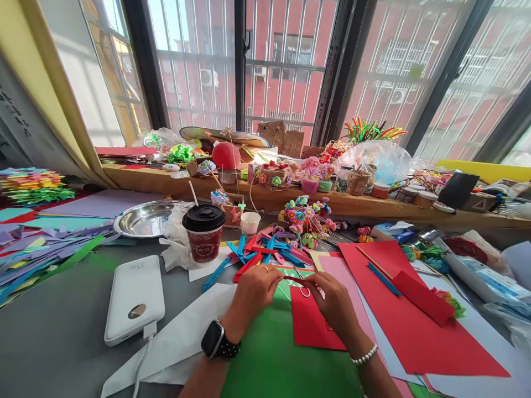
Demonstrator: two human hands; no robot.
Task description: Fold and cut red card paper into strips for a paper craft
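Note:
A narrow red paper strip [293,279] is stretched between my two hands above a green sheet [286,354]. My left hand [258,293], with a watch on its wrist, pinches the strip's left end. The right end is pinched by my right hand [332,298], which has a beaded bracelet at the wrist. Beneath and beside my right hand lies a red paper piece [311,326], with a pair of scissors [305,291] partly showing near the strip. Folded blue and red strips [265,249] are piled just beyond my hands.
A lidded cup [204,235], a white paper cup [250,223] and a metal plate [145,220] stand behind. A white power bank [136,296] with a cable lies left. Large red sheets [440,331] cover the right. Crafts crowd the window ledge [166,185].

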